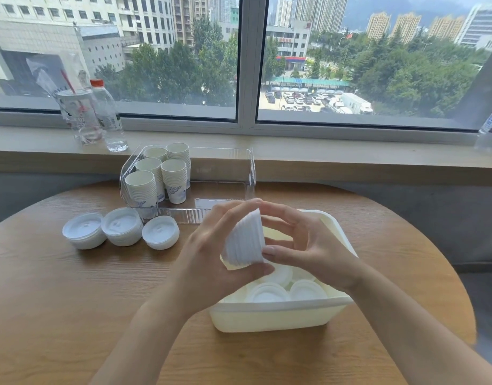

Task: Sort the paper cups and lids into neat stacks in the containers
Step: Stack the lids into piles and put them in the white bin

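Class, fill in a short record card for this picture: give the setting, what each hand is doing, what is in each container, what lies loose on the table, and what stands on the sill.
setting: round wooden table by a window
left hand: grips the lid stack from the left
right hand: pinches the same stack from the right
clear bin: five cup stacks, at its left end
white tub: loose lids
table, left of tub: three lid piles
sill: water bottle, plastic cup
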`<action>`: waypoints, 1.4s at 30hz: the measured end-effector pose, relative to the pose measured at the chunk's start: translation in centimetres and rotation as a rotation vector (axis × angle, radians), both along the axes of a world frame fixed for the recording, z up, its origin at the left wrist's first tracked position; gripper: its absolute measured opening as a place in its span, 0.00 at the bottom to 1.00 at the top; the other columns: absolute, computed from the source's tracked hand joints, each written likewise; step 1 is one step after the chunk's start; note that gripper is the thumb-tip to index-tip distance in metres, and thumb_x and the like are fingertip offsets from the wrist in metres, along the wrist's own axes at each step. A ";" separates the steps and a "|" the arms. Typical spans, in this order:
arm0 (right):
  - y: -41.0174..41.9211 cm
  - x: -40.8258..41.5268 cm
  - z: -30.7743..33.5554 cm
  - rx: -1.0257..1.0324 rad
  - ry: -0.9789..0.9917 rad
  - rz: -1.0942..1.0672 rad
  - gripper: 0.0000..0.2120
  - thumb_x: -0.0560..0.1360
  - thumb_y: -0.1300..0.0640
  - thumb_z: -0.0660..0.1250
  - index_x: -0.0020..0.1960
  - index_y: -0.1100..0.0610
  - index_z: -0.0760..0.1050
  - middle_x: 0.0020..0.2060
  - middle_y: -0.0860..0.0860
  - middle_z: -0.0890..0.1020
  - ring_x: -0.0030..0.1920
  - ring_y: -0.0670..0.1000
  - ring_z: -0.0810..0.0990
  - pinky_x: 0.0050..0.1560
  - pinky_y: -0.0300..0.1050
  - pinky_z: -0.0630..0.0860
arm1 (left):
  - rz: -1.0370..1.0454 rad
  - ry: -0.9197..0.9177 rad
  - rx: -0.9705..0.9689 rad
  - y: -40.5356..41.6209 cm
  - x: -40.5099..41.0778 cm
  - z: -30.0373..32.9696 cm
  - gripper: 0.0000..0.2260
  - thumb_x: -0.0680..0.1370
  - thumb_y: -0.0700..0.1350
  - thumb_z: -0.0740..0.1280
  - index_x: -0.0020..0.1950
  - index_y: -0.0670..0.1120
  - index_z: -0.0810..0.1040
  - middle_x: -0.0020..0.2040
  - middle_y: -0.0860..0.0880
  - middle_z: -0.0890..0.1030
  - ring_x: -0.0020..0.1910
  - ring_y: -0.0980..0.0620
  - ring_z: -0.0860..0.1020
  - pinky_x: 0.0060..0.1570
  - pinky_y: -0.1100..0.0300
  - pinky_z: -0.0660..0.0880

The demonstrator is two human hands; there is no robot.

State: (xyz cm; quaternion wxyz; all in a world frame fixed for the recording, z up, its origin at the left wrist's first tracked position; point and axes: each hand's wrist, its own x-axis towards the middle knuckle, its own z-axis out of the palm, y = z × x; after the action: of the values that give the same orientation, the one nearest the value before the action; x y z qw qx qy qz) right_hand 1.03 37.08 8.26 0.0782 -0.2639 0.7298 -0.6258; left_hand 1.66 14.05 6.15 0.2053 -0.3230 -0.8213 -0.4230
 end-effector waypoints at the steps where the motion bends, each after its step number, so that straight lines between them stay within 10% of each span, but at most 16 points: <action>1: 0.0 -0.1 -0.1 -0.003 -0.001 0.003 0.32 0.76 0.61 0.77 0.78 0.54 0.70 0.73 0.50 0.77 0.76 0.52 0.73 0.69 0.55 0.78 | 0.000 0.000 -0.004 0.1 -0.1 -0.1 0.37 0.72 0.59 0.80 0.78 0.56 0.72 0.72 0.56 0.74 0.71 0.51 0.74 0.65 0.54 0.75; 8: 1.7 -1.2 -0.7 0.204 -0.023 -0.088 0.32 0.75 0.49 0.79 0.76 0.50 0.72 0.71 0.43 0.78 0.73 0.44 0.75 0.69 0.49 0.78 | 0.040 -0.027 -0.069 -0.3 -0.9 -1.1 0.32 0.72 0.60 0.78 0.75 0.58 0.75 0.70 0.55 0.74 0.67 0.52 0.76 0.59 0.46 0.78; 20: 3.1 -4.1 -3.4 1.361 -0.075 0.056 0.23 0.84 0.48 0.64 0.78 0.42 0.67 0.73 0.47 0.75 0.72 0.54 0.73 0.70 0.47 0.69 | 0.062 -0.102 -0.095 -1.0 -1.2 -2.2 0.32 0.71 0.66 0.74 0.75 0.61 0.74 0.71 0.59 0.72 0.68 0.53 0.74 0.63 0.47 0.75; 35: 2.9 -4.3 -2.9 0.869 -0.170 -0.082 0.12 0.84 0.56 0.67 0.64 0.45 0.84 0.60 0.44 0.85 0.63 0.50 0.81 0.69 0.49 0.75 | 0.061 -0.109 -0.087 -0.8 -0.9 -1.8 0.33 0.71 0.62 0.79 0.75 0.60 0.75 0.71 0.58 0.73 0.69 0.55 0.74 0.64 0.48 0.75; 42: 3.0 -4.0 -3.1 0.627 -0.143 -0.185 0.08 0.80 0.61 0.73 0.56 0.51 0.88 0.51 0.43 0.88 0.56 0.42 0.85 0.64 0.37 0.77 | 0.062 -0.118 -0.054 -0.9 -1.0 -1.5 0.33 0.70 0.60 0.79 0.74 0.59 0.75 0.69 0.60 0.74 0.70 0.58 0.73 0.66 0.68 0.68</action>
State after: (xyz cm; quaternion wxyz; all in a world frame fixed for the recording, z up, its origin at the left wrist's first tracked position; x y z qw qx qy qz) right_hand -3.01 40.04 5.14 0.1496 -0.1149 0.9003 -0.3924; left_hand 0.70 13.14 4.66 0.1608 -0.2771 -0.8527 -0.4126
